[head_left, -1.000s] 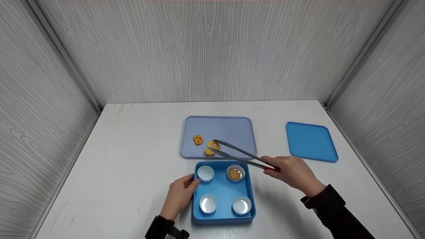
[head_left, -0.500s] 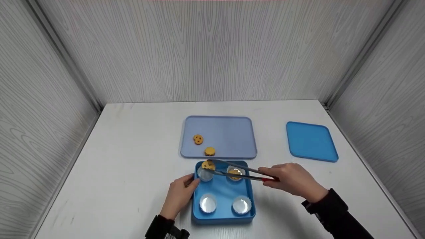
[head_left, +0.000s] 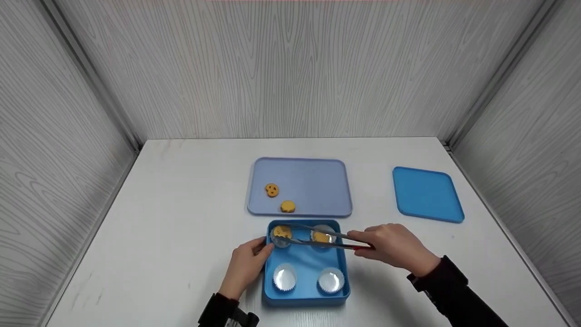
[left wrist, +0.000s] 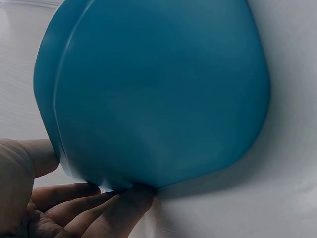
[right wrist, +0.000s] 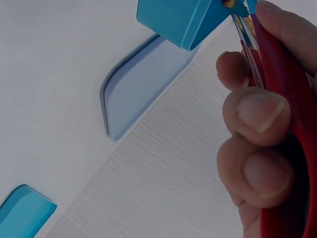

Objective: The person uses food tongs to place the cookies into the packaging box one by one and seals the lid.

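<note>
My right hand (head_left: pixel 392 247) grips a pair of tongs (head_left: pixel 336 246) by their red handles (right wrist: pixel 287 74). The tips of the tongs are around a cookie (head_left: pixel 282 231) in the mouth of the far-left white paper cup (head_left: pixel 278 245). Whether the cookie rests on the cup's bottom, I cannot tell. A cookie (head_left: pixel 321 237) lies in the far-right cup, partly behind the tongs. Two foil-bright cups, one near left (head_left: pixel 284 278) and one near right (head_left: pixel 331 280), hold nothing. At the left wall of the blue box (head_left: pixel 308 268), my left hand (head_left: pixel 245 265) holds the rim between thumb and fingers.
Behind the box lies a pale violet tray (head_left: pixel 313 181), bearing a round cookie with holes (head_left: pixel 272 190) and a yellow one (head_left: pixel 288 206). A flat blue lid or tray (head_left: pixel 429 193) is at the right. Wood-grain walls enclose the white table (head_left: pixel 181 204).
The tongs have carried a cookie from the violet tray toward me and down into the far-left cup. My left hand has stayed on the box.
</note>
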The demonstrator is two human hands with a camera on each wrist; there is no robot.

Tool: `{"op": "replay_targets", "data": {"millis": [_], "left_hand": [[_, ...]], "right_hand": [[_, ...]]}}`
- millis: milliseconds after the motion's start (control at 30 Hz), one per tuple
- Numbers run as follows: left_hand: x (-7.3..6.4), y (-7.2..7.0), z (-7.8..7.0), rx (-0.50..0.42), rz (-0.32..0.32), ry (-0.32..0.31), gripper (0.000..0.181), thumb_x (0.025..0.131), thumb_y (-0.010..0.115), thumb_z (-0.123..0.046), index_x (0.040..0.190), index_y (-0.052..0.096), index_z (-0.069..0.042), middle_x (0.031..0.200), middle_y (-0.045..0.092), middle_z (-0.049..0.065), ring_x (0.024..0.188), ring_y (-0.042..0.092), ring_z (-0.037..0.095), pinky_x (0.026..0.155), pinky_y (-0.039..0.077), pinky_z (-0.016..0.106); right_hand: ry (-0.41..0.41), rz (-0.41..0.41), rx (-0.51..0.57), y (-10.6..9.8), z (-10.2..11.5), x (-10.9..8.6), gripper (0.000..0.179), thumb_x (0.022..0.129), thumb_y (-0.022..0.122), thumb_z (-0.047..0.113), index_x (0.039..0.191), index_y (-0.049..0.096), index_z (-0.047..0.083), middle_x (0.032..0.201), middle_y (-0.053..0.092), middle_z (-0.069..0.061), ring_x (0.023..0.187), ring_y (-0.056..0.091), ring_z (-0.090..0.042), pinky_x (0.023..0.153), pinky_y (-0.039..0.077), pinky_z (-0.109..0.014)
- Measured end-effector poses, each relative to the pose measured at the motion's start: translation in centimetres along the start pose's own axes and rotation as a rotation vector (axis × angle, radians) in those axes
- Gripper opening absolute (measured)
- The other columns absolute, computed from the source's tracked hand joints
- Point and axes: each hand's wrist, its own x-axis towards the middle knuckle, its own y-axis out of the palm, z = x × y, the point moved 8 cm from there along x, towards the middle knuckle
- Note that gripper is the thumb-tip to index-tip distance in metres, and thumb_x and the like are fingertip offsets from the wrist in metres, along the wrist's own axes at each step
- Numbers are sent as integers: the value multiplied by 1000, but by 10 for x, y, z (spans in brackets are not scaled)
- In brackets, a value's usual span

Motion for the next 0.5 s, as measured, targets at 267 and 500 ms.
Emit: {"op": "replay_targets", "data": {"millis": [267,500], "left_hand": [[1,1,0,13,11,-22,53,103,62,-33,140,59,4,138,62,23,133,57,36,109,47,50],[1,1,1,9,16,-39,53,103,62,-34,140,59,3,137,63,21,132,57,35,109,48,50]], "right_hand": [[-19,-4,1,1,2,2,29,88,82,24,115,73,23,77,69,12,61,52,3,56,48,-18],[2,11,5,3,0,3,29,89,81,25,117,74,24,78,70,12,61,52,2,56,48,-18]]}}
